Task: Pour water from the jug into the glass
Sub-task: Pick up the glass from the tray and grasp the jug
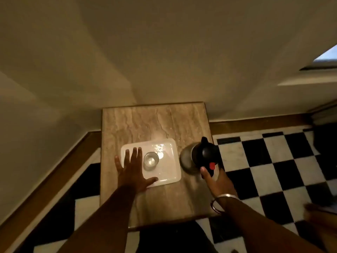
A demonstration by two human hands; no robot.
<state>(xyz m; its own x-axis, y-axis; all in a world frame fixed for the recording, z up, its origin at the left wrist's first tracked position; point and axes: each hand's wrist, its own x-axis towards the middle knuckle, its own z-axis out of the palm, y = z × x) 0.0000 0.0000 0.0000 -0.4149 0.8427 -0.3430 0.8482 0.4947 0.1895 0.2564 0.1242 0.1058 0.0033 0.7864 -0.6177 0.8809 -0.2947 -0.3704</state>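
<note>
Marble-topped table (145, 121) bore one white tray (169, 172), one glass (151, 161) upright on it, and one steel jug (198, 156) just right, spout pointing far. Left hand (134, 170) lay flat, fingers spread, on the tray's left; right hand (215, 181) gripped the jug's handle

A small stone-topped table (160, 121) stands against a plain pale wall (164, 52). On it, under the spread fingers, lies a white rectangular tray (169, 172). Black-and-white chequered floor tiles (273, 161) spread out beyond the fingers to the right, edged by a brown skirting board (255, 125).
</note>
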